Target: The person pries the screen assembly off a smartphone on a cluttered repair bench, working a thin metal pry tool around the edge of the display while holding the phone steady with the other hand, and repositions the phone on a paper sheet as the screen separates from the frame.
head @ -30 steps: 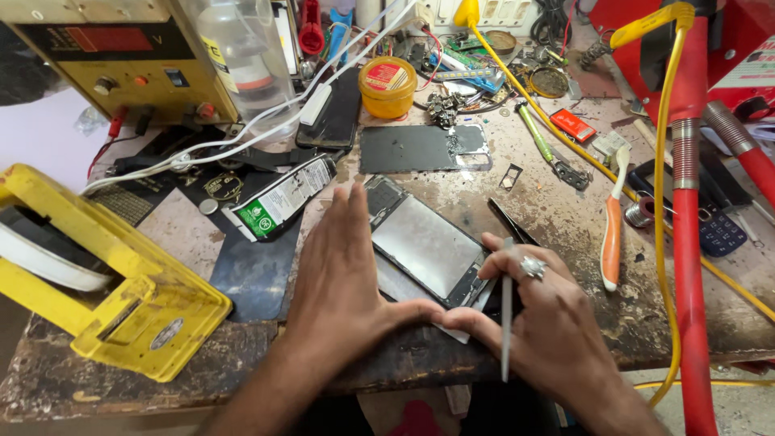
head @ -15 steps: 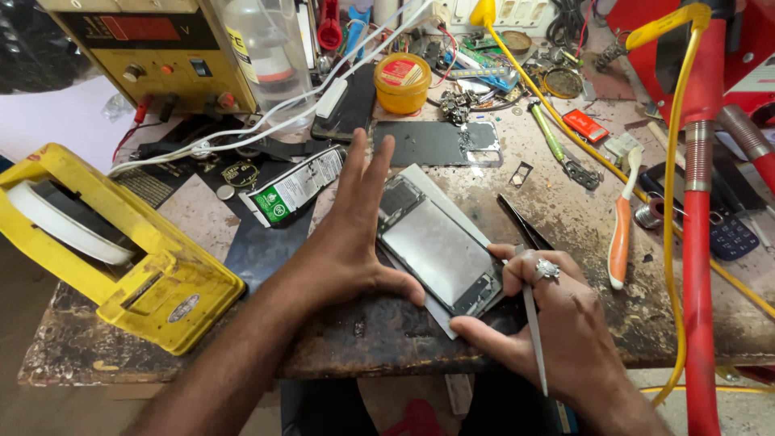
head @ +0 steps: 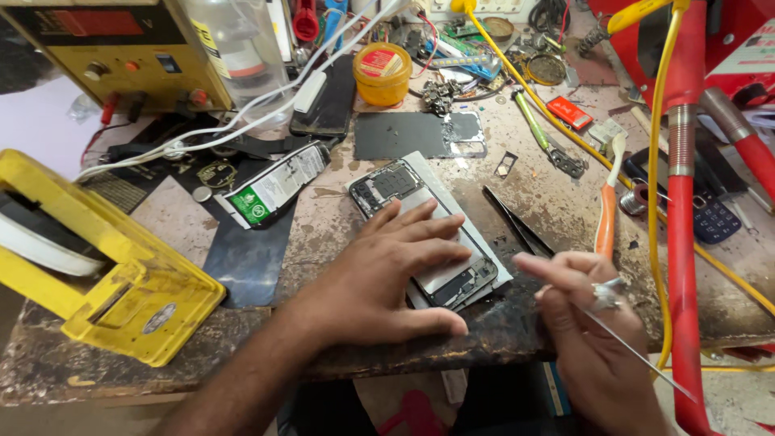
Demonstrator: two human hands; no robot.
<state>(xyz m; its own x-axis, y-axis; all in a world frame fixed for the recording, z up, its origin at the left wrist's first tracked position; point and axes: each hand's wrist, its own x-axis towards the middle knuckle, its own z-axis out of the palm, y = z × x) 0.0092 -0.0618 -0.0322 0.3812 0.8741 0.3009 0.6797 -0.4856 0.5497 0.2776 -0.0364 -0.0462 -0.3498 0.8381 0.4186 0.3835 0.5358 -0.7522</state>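
Observation:
An opened phone (head: 420, 218) with its back removed lies face down on a worn workbench (head: 339, 218). My left hand (head: 387, 274) rests flat on the phone's lower half, fingers spread, pressing it to the bench. My right hand (head: 593, 323) is to the right of the phone, off its edge, pinching a thin metal tool (head: 638, 355) whose shaft points down and to the right. A ring sits on one finger of that hand. Black tweezers (head: 517, 222) lie on the bench between the phone and my right hand.
A phone battery (head: 270, 190), a dark back panel (head: 416, 133) and an orange tin (head: 382, 73) lie behind the phone. A yellow tool (head: 113, 274) sits at the left, a yellow power supply (head: 121, 48) at the back left. Red tubing (head: 686, 242), yellow cable and an orange-handled brush (head: 607, 214) stand right.
My left hand has slid down and flattened over the phone's lower half. My right hand has drawn away from the phone's edge to the right, still holding the thin tool.

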